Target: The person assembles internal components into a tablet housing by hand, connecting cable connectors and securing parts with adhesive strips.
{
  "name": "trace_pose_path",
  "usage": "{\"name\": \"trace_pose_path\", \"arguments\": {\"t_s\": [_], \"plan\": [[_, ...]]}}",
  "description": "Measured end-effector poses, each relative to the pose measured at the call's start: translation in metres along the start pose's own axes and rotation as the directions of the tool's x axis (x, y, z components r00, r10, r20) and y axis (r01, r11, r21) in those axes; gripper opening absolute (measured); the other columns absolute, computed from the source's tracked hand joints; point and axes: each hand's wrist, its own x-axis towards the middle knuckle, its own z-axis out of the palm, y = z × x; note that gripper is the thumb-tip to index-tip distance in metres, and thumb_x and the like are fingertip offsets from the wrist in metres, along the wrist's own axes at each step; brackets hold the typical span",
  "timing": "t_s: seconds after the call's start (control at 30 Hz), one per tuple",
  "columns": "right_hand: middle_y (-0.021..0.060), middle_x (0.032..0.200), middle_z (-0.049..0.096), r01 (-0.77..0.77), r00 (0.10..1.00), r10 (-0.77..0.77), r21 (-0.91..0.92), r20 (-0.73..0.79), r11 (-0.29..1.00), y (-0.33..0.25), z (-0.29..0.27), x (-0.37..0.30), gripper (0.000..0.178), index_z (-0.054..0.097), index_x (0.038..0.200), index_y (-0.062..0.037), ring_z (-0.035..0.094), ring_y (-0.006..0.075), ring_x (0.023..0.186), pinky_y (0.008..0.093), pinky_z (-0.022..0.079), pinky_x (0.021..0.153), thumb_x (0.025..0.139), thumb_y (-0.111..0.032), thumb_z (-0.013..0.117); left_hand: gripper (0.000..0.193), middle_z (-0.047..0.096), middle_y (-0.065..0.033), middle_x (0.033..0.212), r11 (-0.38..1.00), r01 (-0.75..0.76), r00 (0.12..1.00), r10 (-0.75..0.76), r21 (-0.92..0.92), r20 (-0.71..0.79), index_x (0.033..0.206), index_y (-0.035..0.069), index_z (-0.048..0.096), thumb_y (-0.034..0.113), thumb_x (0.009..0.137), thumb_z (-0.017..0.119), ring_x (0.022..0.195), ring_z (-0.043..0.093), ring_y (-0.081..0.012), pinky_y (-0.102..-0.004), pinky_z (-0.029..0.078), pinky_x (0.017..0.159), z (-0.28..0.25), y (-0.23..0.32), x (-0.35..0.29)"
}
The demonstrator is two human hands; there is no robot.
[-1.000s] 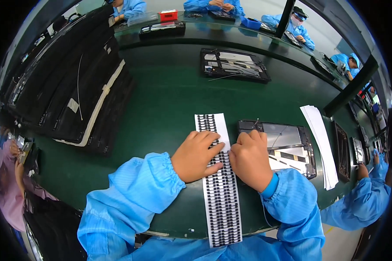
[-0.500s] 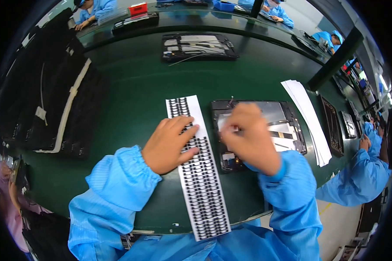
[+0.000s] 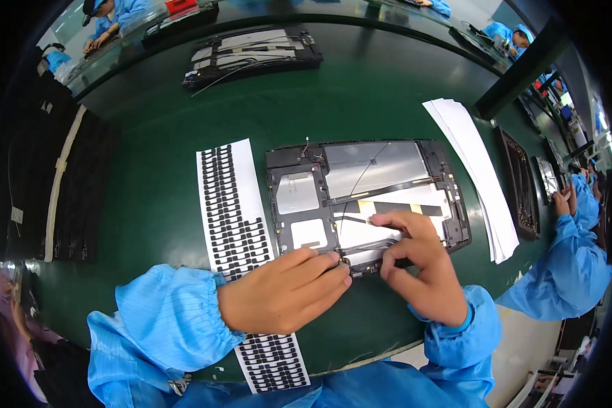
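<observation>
An opened tablet-like device [image 3: 377, 163] lies on the green bench, its black frame, silver plates, flat cables and a thin wire exposed. At its near edge, my left hand [image 3: 289, 292] has its fingers bunched around the frame's lower left part; anything pinched there is too small to make out. My right hand [image 3: 425, 275] is over the lower right of the device, index finger stretched onto the white area and thumb apart from it. A white sheet of small black stickers [image 3: 234, 217] runs beneath my left hand and wrist, with bare backing at its upper right.
A similar opened device [image 3: 251, 54] lies at the far side. Black stacked panels [image 3: 20, 177] with a pale strip stand at the left. White paper sheets [image 3: 472, 170] and a dark tray [image 3: 520, 183] are to the right. Co-workers in blue sit around.
My left hand has left the sticker sheet for the device's near edge. The right hand has lowered from above the device's left part to its lower right. The whole view has shifted.
</observation>
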Motion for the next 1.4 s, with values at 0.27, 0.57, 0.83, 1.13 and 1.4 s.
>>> {"name": "trace_pose_path", "arguments": {"t_s": [0.27,0.57,0.83,1.13,1.4], "plan": [[0.0147,0.116,0.047,0.005,1.0,-0.005,-0.001,-0.022,1.0,0.005,-0.001,0.001,0.005,0.054,0.065,-0.0016,0.041,0.0279,0.102,0.0337,0.035,0.082,0.062,0.001,0.056,0.029,0.056,-0.0155,0.1,0.999,0.013,1.0,-0.013,0.031,-0.016,0.095,-0.006,0.059,0.007,0.07,0.051,0.094,0.054,-0.0262,-0.0355,0.045,0.077,0.001,0.0,0.001],[0.015,0.115,0.046,0.014,1.0,-0.014,-0.036,-0.01,0.999,0.004,0.0,0.004,0.005,0.055,0.066,-0.0011,0.041,0.0291,0.103,0.0346,0.034,0.085,0.061,0.001,0.056,0.03,0.056,-0.0147,0.1,0.999,0.012,1.0,-0.012,0.053,-0.01,0.096,-0.006,0.059,0.008,0.071,0.051,0.094,0.054,-0.026,-0.0347,0.045,0.077,-0.001,-0.001,-0.001],[0.0147,0.114,0.048,0.016,0.999,-0.018,-0.063,-0.039,0.998,0.002,0.002,0.003,0.005,0.055,0.065,-0.0012,0.042,0.0295,0.103,0.0351,0.035,0.086,0.061,0.001,0.057,0.028,0.054,-0.01,0.113,0.992,-0.024,0.995,0.011,0.123,0.103,0.1,0.001,0.061,0.011,0.078,0.046,0.104,0.051,-0.0237,-0.0334,0.039,0.083,-0.002,0.011,0.011],[0.0133,0.105,0.055,-0.022,0.994,0.026,0.037,-0.108,0.999,0.002,-0.01,-0.004,0.015,0.06,0.069,-0.0002,0.05,0.0247,0.095,0.0305,0.044,0.066,0.056,0.004,0.066,0.03,0.052,-0.0109,0.116,0.994,-0.046,0.988,0.031,0.098,0.151,0.102,0.0,0.06,0.01,0.077,0.046,0.105,0.051,-0.0233,-0.0336,0.04,0.083,-0.004,0.008,0.013],[0.0114,0.1,0.056,0.068,0.994,-0.08,-0.152,-0.074,0.986,0.001,-0.001,0.002,0.015,0.06,0.069,-0.0018,0.05,0.0259,0.089,0.0293,0.043,0.062,0.057,0.006,0.065,0.03,0.052,-0.01,0.116,0.988,-0.058,0.988,0.036,0.146,0.151,0.103,0.001,0.059,0.012,0.079,0.045,0.106,0.05,-0.023,-0.034,0.039,0.085,-0.003,0.005,0.01]]}}
